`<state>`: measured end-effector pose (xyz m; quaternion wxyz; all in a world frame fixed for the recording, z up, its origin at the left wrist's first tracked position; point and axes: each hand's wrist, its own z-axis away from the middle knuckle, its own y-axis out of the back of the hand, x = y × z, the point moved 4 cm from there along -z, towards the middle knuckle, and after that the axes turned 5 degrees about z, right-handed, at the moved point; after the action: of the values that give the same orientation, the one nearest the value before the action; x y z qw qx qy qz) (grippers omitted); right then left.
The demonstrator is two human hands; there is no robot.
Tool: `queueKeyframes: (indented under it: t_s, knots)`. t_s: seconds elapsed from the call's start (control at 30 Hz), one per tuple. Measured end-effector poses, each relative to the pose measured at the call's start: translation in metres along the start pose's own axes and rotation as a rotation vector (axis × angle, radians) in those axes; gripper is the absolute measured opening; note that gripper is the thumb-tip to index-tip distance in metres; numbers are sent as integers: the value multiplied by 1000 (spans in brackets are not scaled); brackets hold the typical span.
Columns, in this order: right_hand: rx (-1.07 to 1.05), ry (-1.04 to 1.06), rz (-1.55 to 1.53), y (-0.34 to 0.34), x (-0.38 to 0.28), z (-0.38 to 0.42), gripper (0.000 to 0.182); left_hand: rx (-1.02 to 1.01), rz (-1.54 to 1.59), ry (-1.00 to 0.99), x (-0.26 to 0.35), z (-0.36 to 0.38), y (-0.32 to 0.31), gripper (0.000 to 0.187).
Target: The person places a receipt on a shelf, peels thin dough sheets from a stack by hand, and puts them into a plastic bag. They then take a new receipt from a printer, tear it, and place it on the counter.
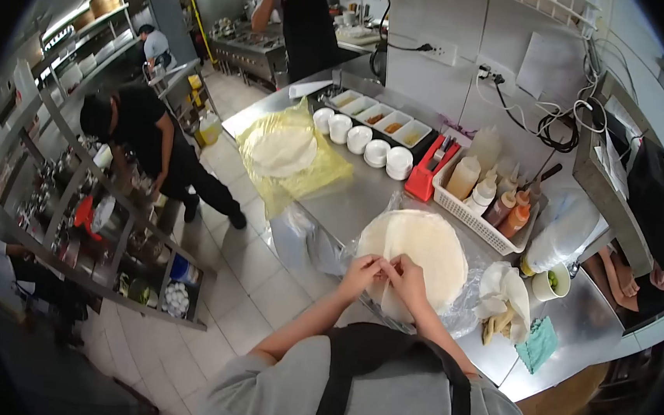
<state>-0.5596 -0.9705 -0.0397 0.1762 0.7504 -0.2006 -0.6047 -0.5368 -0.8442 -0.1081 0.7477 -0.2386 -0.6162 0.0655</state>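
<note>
A stack of thin, pale round dough sheets lies on clear plastic wrap at the counter's near edge. My left hand and my right hand meet over the near left part of the stack. Both are closed, fingertips pinching the top dough sheet close together. Between and beyond them, a raised fold runs up that sheet. Exactly how much of it each fingertip grips is hidden. Right of the stack is a crumpled whitish sheet or cloth, with tan strips below it.
Along the wall stand a basket of sauce bottles, a red holder, stacked white bowls and a condiment tray. Yellow plastic with another pale round lies left. A green cloth and a cup sit right. Co-workers stand beyond.
</note>
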Motion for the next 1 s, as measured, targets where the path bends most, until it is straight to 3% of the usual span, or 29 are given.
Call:
queueKeyframes:
  t_s: [0.43, 0.5, 0.57, 0.7, 0.9, 1.0]
  knots:
    - [-27, -90, -185, -7, 20, -16, 20, -43, 207, 81, 8, -2, -6, 20]
    - [-19, -92, -64, -5, 13, -16, 19, -37, 249, 82, 10, -3, -6, 20]
    - [98, 174, 249, 1, 0, -16, 18, 22, 56, 31, 10, -5, -5, 20]
    - [103, 167, 248, 2, 0, -26, 13, 75, -110, -65, 16, -10, -3, 20]
    - [206, 174, 177, 5, -2, -31, 13, 122, -111, -37, 32, -13, -12, 23]
    - [131, 107, 84, 1, -3, -31, 13, 177, -188, 65, 38, -14, -15, 28]
